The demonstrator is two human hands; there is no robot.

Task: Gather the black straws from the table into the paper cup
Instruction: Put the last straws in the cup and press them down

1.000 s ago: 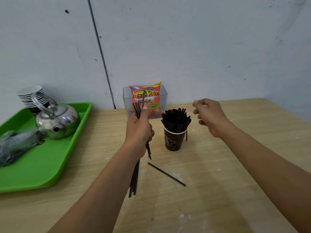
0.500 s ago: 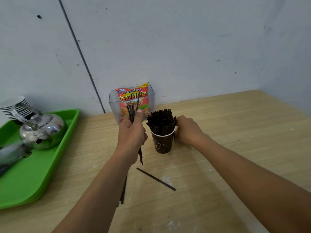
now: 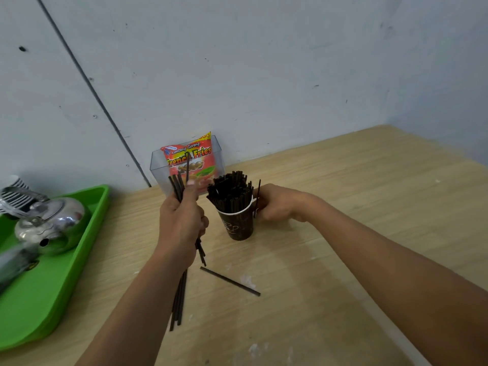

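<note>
Paper cup: dark w/ white rim, upright on wooden table — packed w/ black straws standing on end.
Left hand: just left of cup, fingers curled tight round a bundle of straws; bundle near upright, tops fan out above the thumb, lower ends hang below the wrist.
Right hand: just right of cup, fingers curled, pinching a single straw upright beside the rim; can't tell if straw touches cup.
Loose straw: flat on table in front of cup, diagonal, apart from both hands.
Clear box: behind cup, slightly left, at the wall — French Fries packet inside.
Green tray: well left of cup, holds steel kettle.
</note>
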